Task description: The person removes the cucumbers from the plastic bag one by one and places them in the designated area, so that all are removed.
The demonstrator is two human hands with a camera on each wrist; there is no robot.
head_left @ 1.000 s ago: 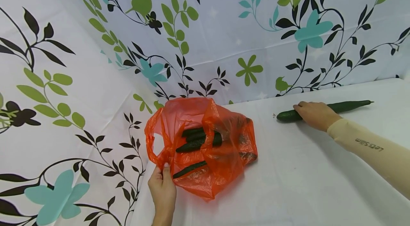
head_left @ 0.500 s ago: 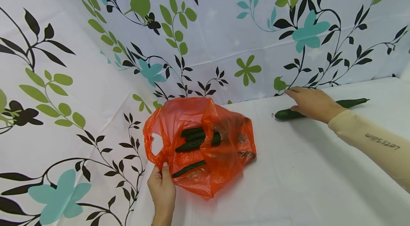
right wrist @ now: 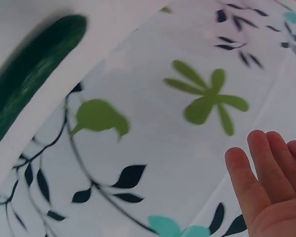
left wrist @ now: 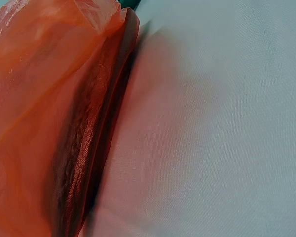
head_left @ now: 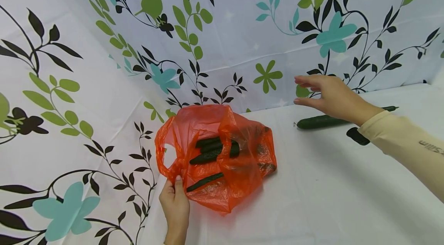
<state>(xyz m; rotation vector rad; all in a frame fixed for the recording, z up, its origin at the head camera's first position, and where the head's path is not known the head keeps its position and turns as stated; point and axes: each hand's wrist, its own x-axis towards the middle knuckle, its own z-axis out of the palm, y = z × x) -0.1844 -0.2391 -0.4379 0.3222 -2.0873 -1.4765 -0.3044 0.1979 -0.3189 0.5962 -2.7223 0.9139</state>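
Observation:
My left hand (head_left: 175, 202) pinches the near edge of a thin red plastic bag (head_left: 243, 187) between thumb and fingers. Several dark green cucumbers (head_left: 208, 156) lie inside the bag, some seen through its mouth and others through the film. In the left wrist view, one cucumber (left wrist: 84, 148) shows through the bag's side; the hand itself is out of that view. A single cucumber (head_left: 317, 122) lies on the white table at the right. My right hand (head_left: 329, 94) hovers above it, apart from it, with fingers extended and nothing held. The right wrist view shows those fingers (right wrist: 271, 173) and the cucumber (right wrist: 39, 69).
A white cloth covers the table (head_left: 295, 191). Behind and to the left hangs a white curtain (head_left: 243, 36) printed with leaves, flowers and birds. A dark camera piece (head_left: 358, 136) shows under the right wrist.
My right hand has let go of the single cucumber and risen above it. The cucumber stays on the table. My left hand keeps its hold on the bag.

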